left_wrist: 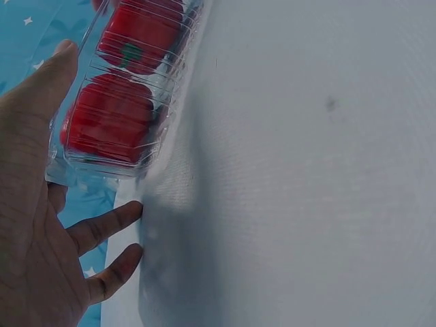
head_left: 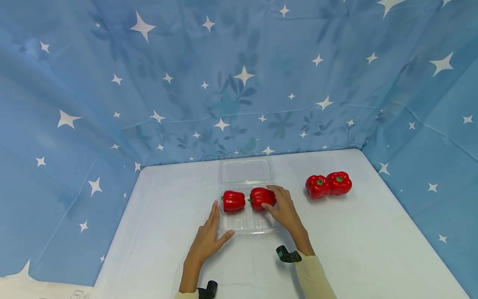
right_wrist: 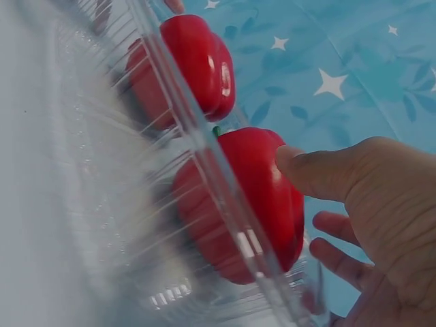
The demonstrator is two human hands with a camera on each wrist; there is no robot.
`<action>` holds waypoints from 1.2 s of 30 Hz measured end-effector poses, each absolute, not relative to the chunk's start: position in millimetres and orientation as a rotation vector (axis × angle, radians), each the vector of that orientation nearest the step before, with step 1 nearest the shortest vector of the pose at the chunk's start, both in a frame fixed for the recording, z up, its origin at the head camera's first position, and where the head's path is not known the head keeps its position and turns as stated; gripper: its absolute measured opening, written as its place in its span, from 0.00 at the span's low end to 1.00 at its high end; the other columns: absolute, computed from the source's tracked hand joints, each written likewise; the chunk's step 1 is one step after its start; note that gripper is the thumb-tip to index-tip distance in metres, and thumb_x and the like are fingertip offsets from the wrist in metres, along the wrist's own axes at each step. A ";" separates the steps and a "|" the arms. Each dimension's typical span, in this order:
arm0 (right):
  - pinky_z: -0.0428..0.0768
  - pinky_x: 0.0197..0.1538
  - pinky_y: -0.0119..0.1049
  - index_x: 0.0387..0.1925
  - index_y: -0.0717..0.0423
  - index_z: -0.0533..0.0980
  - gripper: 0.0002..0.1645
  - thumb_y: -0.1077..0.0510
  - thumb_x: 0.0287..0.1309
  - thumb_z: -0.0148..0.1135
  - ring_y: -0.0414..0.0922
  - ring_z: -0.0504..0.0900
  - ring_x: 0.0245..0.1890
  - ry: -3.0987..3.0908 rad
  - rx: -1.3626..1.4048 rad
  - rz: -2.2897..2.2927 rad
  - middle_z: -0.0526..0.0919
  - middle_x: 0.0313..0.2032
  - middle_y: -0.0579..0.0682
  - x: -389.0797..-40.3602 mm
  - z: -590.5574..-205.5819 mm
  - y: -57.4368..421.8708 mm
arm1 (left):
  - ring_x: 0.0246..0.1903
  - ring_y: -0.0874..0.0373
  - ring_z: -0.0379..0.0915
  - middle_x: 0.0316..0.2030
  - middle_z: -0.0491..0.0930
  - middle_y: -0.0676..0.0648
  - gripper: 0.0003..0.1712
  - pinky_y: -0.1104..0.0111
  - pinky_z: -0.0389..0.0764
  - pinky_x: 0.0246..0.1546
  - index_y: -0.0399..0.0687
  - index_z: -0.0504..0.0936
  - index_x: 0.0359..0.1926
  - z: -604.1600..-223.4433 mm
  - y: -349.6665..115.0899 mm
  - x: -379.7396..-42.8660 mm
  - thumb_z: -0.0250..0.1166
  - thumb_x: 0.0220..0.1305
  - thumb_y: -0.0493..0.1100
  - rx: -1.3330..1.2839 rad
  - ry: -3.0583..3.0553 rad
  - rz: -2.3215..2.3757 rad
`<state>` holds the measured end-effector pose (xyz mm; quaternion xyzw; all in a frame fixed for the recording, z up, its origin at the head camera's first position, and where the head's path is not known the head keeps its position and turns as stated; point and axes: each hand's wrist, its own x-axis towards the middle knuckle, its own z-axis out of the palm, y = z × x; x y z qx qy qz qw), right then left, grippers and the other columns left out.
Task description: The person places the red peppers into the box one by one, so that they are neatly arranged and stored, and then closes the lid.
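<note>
Head, gripped pepper: the gripped pepper [head_left: 260,198] lies in the clear tray [head_left: 242,225], centre of frame; stem points left, long axis roughly left-right.
Head, left pepper: the left pepper [head_left: 233,202] lies beside it in the tray, stem also left.
Head, hands: my right hand [head_left: 285,211] curls thumb and fingers round the gripped pepper; my left hand [head_left: 205,241] lies straight-fingered along the tray's left edge.
Head, loose peppers: the loose peppers [head_left: 317,189], right of centre, touch; stems face up.
Head, surface and room: white tablecloth [head_left: 373,232]; blue star-printed curtain [head_left: 242,50] behind and at both sides.
Left wrist: my fingers spread, thumb beside the tray, upper left.
Right wrist: gripped pepper's stem points upper left; my thumb lies against its side.
</note>
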<state>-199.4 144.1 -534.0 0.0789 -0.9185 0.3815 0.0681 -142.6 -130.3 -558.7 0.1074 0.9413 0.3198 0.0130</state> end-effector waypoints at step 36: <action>0.82 0.54 0.46 0.50 0.64 0.79 0.20 0.66 0.53 0.70 0.55 0.77 0.56 -2.192 -0.122 0.986 0.79 0.52 0.60 -200.0 -496.2 253.7 | 0.74 0.44 0.53 0.78 0.41 0.53 0.57 0.32 0.63 0.60 0.56 0.40 0.78 -558.2 -131.2 -142.5 0.61 0.59 0.68 0.322 2.919 1.016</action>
